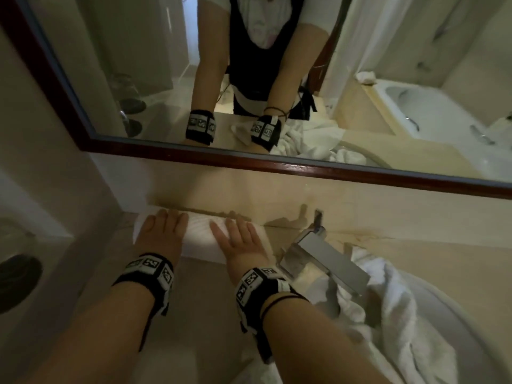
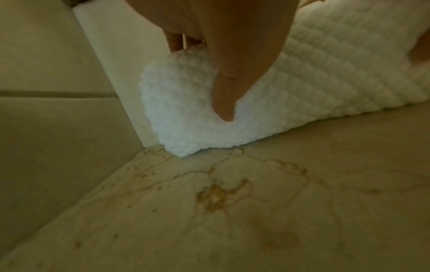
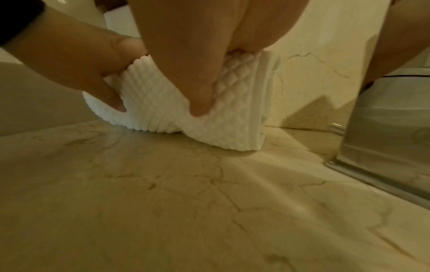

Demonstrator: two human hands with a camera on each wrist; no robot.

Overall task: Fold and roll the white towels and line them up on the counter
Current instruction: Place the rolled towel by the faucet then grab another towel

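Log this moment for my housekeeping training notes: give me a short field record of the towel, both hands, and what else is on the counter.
rolled towel: white, waffle-textured, lying on the counter against the back wall, under the mirror
left hand: on the roll's left end, thumb pressing its front
right hand: on the roll's right part, fingers spread flat, thumb pressing its front
loose towels: white, unfolded, heaped in the sink on the right
faucet: metal, between the roll and the heap
rolls lined up: only this one visible

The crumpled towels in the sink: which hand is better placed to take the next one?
Probably the right hand: it lies nearer the crumpled towels beside the faucet. The left hand presses the rolled towel's far end.
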